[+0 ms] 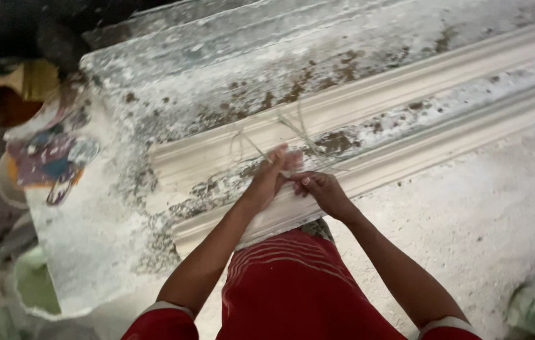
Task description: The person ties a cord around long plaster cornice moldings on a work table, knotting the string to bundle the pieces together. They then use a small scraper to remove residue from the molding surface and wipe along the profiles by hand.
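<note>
Both hands meet at the near edge of the white plaster moulding [368,119], the left hand [272,178] pinching pale fibre strands [292,129] and the right hand [325,191] curled shut beside it, so pressing the strands flat looks wise.

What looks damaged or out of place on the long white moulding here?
The white moulding has brown patches where its coating looks flaked. Loose pale fibres stick up from it beside the left hand and right hand. White powder covers the slab.
</note>
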The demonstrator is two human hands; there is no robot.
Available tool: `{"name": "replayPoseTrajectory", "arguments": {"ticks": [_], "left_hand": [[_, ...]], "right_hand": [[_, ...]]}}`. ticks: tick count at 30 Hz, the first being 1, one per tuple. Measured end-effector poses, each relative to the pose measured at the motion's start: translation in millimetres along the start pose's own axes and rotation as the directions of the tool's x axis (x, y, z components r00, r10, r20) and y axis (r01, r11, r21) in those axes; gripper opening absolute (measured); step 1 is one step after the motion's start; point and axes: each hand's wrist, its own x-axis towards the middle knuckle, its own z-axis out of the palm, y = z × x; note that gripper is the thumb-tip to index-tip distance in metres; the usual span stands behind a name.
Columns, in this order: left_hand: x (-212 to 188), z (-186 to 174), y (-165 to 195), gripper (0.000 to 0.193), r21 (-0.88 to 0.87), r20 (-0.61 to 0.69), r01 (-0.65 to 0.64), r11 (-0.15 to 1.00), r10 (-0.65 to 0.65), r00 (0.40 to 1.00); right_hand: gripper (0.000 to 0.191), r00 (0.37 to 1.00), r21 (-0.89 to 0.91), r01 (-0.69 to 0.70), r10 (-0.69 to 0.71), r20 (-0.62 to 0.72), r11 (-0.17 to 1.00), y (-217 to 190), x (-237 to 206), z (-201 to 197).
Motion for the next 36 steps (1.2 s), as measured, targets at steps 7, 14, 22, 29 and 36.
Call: {"name": "replayPoseTrajectory", "arguments": {"ticks": [7, 14, 22, 29, 36], "left_hand": [[10.3, 46.2, 13.9, 0.033, -0.153, 0.022, -0.097, 0.983, 0.102, 0.995], [-18.1, 81.0, 20.3, 0.031, 0.238, 0.045, -0.06, 0.969, 0.05, 0.998], [-23.9, 100.0, 33.4, 0.024, 0.335, 0.162, -0.25, 0.908, 0.206, 0.965], [-12.8, 122.2, 31.3, 0.024, 0.333, 0.226, -0.27, 0.903, 0.201, 0.953], [-1.8, 143.7, 27.0, 0.02, 0.507, 0.307, -0.448, 0.736, 0.331, 0.892]], "right_hand": [[0.032, 0.96, 0.775, 0.2, 0.037, -0.276, 0.6, 10.0, -6.9, -7.9], [0.029, 0.933, 0.757, 0.357, -0.166, -0.32, 0.548, -10.9, -11.9, -7.1], [0.042, 0.92, 0.61, 0.329, -0.099, -0.379, 0.721, -63.6, -18.8, -18.8], [0.04, 0.911, 0.601, 0.287, -0.02, -0.411, 0.746, -81.9, -29.2, -35.6], [0.035, 0.87, 0.51, 0.392, -0.13, -0.475, 0.765, -66.5, -36.6, -56.3]]}}
